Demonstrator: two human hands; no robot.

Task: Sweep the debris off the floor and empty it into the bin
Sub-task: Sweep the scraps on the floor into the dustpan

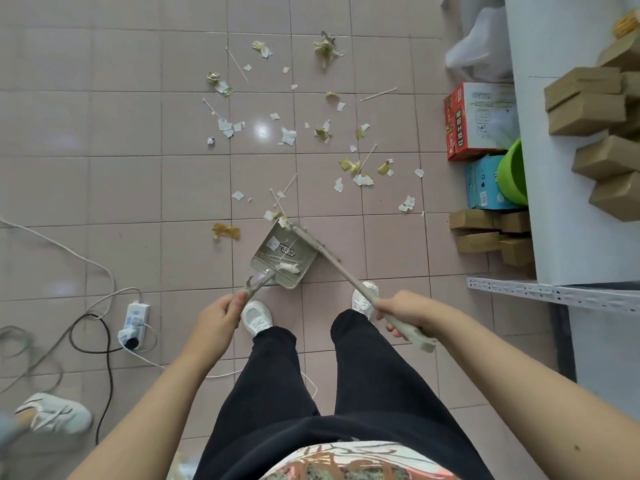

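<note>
A beige dustpan (285, 256) sits on the pink tiled floor just ahead of my feet, with a few paper scraps and sticks inside. My left hand (218, 315) grips its long handle. My right hand (403, 313) grips the handle of a beige broom (332, 261), whose head lies along the pan's open far edge. Debris (311, 133) of paper bits, yellow-green wrappers and thin wooden sticks is scattered over the floor beyond the pan. An amber wrapper (227, 232) lies left of the pan. No bin is plainly in view.
A white shelf unit (571, 168) with cardboard boxes runs along the right, with a red box (465, 123), a blue box (483, 183), a green bucket (512, 174) and a plastic bag (479, 53) at its foot. A power strip (135, 322) and cables lie left. Another person's shoe (55, 412) is at lower left.
</note>
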